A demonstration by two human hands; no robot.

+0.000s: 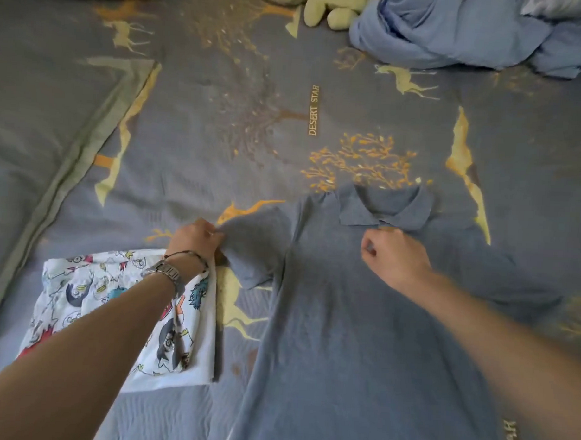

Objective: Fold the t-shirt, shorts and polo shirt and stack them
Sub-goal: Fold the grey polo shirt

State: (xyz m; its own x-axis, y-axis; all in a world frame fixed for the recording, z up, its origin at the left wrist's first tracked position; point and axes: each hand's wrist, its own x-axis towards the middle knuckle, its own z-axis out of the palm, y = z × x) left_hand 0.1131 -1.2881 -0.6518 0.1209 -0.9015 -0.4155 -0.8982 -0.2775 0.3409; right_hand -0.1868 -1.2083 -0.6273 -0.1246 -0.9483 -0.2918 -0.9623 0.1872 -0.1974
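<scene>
While the grey-blue short-sleeved polo shirt [361, 321] lies face up and spread flat on the grey bedspread [220, 118] printed with deer and orange trees, both hands work at its upper part. The collar points away from the person, and the shirt's body runs down toward the bottom edge of the view.

The left hand [196, 239] sits at the outer end of the shirt's left-side sleeve, fingers curled and pinching the sleeve's edge against the bed. A metal wristwatch [167, 273] and a thin dark bracelet [189, 254] circle that wrist.

The right hand [393, 256] hovers over the chest just below the collar, its fingers curled inward. It looks to be nipping the placket fabric at the collar opening, though motion blur makes the hold itself hard to confirm.

Just to the left of the polo shirt, a folded white garment with colourful cartoon prints [114, 312] lies flat on the bed, partly under the left forearm; whether it is the t-shirt or the shorts I cannot tell.

At the far right corner, a crumpled heap of light blue cloth [454, 31] rests on the bed, with a pale yellow-green plush toy [326, 7] just beside it. A grey pillow with a green border [55, 113] lies at the left.
</scene>
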